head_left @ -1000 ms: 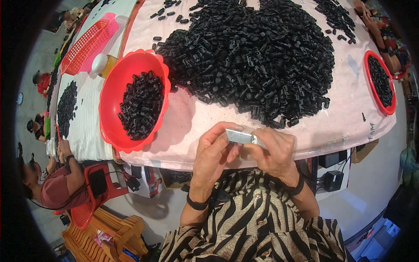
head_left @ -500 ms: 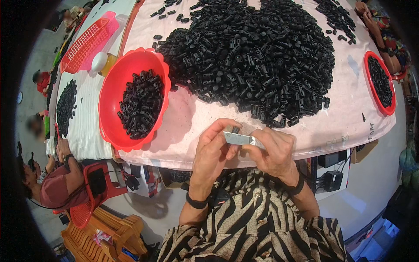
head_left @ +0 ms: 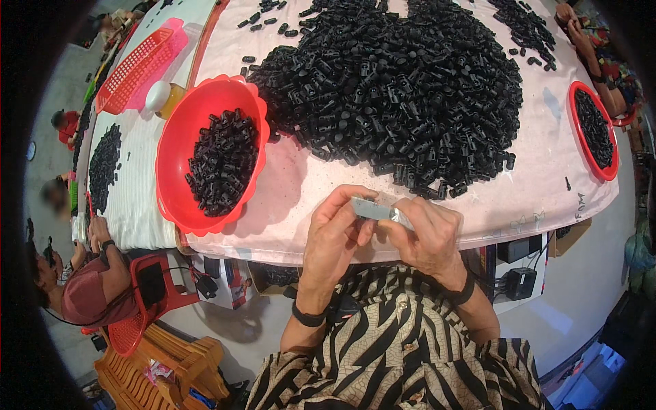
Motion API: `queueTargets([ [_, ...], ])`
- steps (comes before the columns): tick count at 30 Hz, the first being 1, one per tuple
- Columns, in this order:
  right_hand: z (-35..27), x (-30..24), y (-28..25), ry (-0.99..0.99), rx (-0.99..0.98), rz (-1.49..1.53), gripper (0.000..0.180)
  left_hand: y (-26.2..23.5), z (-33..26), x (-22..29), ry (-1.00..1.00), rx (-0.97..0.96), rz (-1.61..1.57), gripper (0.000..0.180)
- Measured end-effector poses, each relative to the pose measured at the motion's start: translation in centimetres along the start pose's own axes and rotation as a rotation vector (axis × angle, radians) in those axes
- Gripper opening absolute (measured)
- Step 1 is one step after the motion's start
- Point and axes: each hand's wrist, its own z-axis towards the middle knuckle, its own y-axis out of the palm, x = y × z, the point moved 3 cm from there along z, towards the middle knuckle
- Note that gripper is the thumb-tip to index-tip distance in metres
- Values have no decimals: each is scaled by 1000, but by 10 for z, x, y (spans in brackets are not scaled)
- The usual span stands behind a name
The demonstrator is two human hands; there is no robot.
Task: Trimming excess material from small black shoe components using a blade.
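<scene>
My right hand [head_left: 432, 239] is closed around the pale wrapped end of a flat metal blade [head_left: 371, 210], which points left. The blade's tip end reaches the fingers of my left hand [head_left: 326, 236]. Those fingers are pinched together on a small black plastic piece, now almost wholly behind the blade. Both hands are over the front edge of the table, just short of a large heap of black plastic pieces [head_left: 389, 89]. They look like short, hollow cord locks. To the left, a red scalloped bowl [head_left: 174, 160] holds more of them.
A smaller red bowl [head_left: 573, 109] of black parts stands at the far right. Behind the scalloped bowl are a lidded jar [head_left: 164, 100] and a red perforated basket [head_left: 133, 72]. A co-worker [head_left: 96, 287] sits at the left, by a red chair [head_left: 147, 294].
The blade has tilted and shifted slightly, its tip rising over the small black piece, which showed above it before. My hands have otherwise barely moved.
</scene>
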Motion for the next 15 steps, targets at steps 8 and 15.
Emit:
queueTargets([
  [8, -5, 3, -3, 79, 129, 20, 22, -1, -1, -7, -39, 58, 31, 19],
  [15, -12, 7, -16, 136, 164, 19, 20, 4, -9, 7, 42, -14, 49, 17],
])
